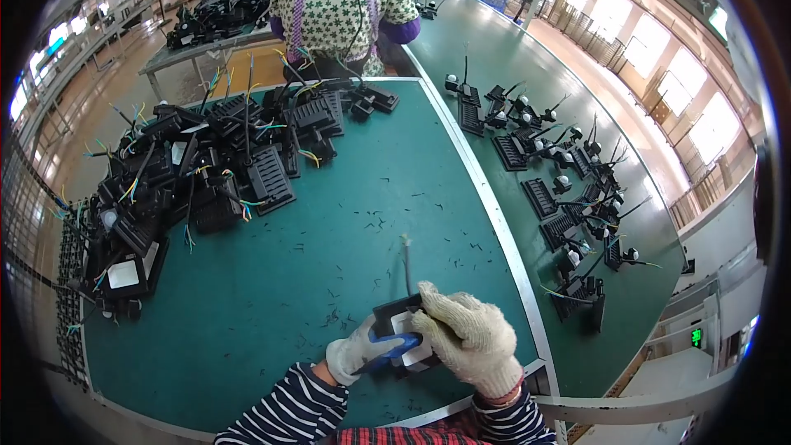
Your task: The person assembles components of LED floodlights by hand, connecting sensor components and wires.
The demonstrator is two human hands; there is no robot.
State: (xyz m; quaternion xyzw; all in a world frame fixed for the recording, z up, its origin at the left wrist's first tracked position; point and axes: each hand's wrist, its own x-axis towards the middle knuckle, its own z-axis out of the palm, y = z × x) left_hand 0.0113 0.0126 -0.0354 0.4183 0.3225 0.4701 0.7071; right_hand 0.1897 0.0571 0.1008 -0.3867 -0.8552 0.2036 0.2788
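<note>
A small black lamp (399, 321) with a white front panel is in the lower middle of the frame, just above the bench edge. It is tilted, and a thin grey cable (406, 268) rises straight up from its top. A blue-handled tool (394, 349) lies across its lower left side, touching it. Both are partly covered by gloves.

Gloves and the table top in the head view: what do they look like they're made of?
The gloves, as on the right hand, look like knitted cotton: cream, matte, ribbed texture. The left hand wears the same, partly behind a blue tool. The table top seems a green rubbery mat, dull with soft sheen; exact material unclear.
</note>
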